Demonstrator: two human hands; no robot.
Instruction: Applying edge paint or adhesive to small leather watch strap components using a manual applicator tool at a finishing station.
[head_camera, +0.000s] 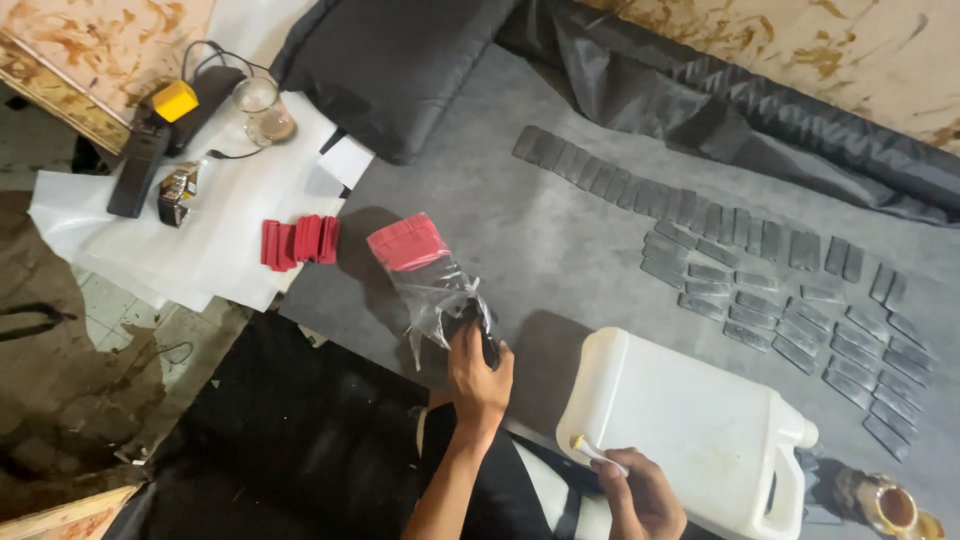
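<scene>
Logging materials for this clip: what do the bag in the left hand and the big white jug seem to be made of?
The bag in the left hand looks like thin clear plastic film: see-through, crinkled, with glossy highlights. The jug looks like matte, slightly translucent white moulded plastic with a built-in handle; the exact plastic is unclear.

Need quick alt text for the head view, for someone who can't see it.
The left hand lifts a clear plastic bag of red pieces off grey fabric; the right hand holds a small brush against a white jug, beside rows of dark strips.
</scene>
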